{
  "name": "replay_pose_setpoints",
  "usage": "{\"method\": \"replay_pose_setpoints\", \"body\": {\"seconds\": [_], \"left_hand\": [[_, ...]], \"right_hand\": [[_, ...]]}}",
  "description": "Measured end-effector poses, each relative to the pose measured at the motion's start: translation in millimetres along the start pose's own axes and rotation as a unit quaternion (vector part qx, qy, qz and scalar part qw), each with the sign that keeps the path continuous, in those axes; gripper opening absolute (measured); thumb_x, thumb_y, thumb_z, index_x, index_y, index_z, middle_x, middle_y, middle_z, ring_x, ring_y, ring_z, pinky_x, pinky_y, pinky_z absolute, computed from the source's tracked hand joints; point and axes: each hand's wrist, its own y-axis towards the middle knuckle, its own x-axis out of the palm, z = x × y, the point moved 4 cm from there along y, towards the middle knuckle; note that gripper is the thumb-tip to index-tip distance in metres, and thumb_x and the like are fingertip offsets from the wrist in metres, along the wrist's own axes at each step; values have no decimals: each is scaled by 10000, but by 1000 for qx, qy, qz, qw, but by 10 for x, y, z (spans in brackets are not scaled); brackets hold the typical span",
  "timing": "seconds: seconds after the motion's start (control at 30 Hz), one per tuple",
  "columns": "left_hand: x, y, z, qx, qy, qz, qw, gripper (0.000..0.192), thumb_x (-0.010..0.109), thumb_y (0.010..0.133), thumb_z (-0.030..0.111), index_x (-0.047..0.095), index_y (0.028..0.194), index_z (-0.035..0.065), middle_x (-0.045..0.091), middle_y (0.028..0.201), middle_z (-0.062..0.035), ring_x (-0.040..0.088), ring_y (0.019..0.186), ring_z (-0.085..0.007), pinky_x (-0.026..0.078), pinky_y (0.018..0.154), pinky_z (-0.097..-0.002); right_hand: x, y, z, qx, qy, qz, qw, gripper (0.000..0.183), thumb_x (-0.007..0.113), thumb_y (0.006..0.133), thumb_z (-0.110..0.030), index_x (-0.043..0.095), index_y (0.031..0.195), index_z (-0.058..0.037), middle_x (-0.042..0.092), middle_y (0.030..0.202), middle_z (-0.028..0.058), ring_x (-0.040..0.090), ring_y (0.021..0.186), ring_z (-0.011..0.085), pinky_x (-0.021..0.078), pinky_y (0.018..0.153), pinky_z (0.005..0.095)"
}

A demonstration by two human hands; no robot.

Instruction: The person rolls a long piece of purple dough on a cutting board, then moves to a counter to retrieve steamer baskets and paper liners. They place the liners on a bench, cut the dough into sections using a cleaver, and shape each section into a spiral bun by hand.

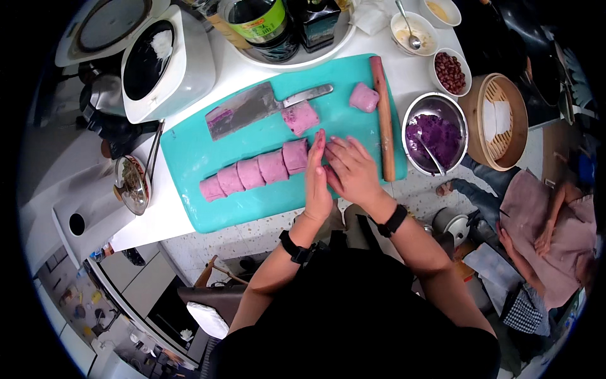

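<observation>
My left hand (317, 173) is held on edge above the front of a turquoise cutting mat (246, 208), fingers straight and upright. Facing it at close range is my right hand (351, 171), its fingers somewhat spread; no object shows between the palms. Purple smears mark the fingers. Left of my hands runs a row of several cut pink-purple dough pieces (250, 173). Beyond them lies a cleaver (244, 111), with a separate dough piece (301, 117) beside its handle. Another dough piece (363, 97) touches or nearly touches a wooden rolling pin (382, 123) on the right.
At right stand a steel bowl (464, 128) of purple mash with a spoon, a bowl of red beans (450, 72) and a bamboo steamer (520, 128). A tray of bottles (303, 66) is behind; a rice cooker (191, 76) is left. Another person (539, 227) is at right.
</observation>
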Motion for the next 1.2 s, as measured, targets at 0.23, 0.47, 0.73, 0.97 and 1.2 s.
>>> {"method": "replay_pose_setpoints", "body": {"seconds": [0.23, 0.47, 0.73, 0.97, 1.2], "left_hand": [[-78, -43, 103, 96, 78, -10, 992, 673, 278, 1083, 484, 391, 1503, -30, 383, 1569, -208, 317, 1476, -353, 223, 1209, -454], [-103, -103, 76, 110, 91, 2, 990, 675, 287, 1080, 485, 359, 1514, -26, 364, 1577, -219, 299, 1486, -369, 214, 1213, -468], [-97, -108, 155, 64, 20, 22, 998, 711, 279, 1073, 524, 276, 1547, -7, 322, 1600, -193, 275, 1496, -336, 203, 1220, -454], [34, -52, -7, -36, -70, 28, 996, 750, 271, 1068, 559, 204, 1575, 11, 285, 1620, -170, 254, 1504, -308, 193, 1225, -443], [137, 8, -43, -67, -103, -18, 992, 778, 278, 1061, 582, 174, 1588, 20, 276, 1625, -156, 263, 1497, -288, 195, 1226, -432]], "right_hand": [[226, -137, 109, -52, 2, 14, 999, 366, 735, 708, -87, 659, 1055, 1, 644, 1175, 137, 613, 1176, 303, 506, 1021, 466], [85, -20, 13, -33, -17, -17, 999, 467, 744, 708, -128, 646, 1147, -3, 636, 1207, 135, 585, 1218, 296, 442, 1083, 472], [259, -167, 226, -9, -7, -65, 998, 511, 722, 795, -139, 599, 1274, -9, 589, 1318, 156, 532, 1266, 345, 414, 1083, 459], [-46, -402, 83, 180, 150, 77, 969, 903, 836, 700, -146, 371, 1455, 24, 519, 1374, 232, 489, 1252, 462, 393, 1093, 484], [160, -337, 188, 182, 198, 34, 963, 785, 760, 741, -39, 413, 1445, -5, 521, 1364, 242, 509, 1228, 435, 421, 1023, 494]]}}
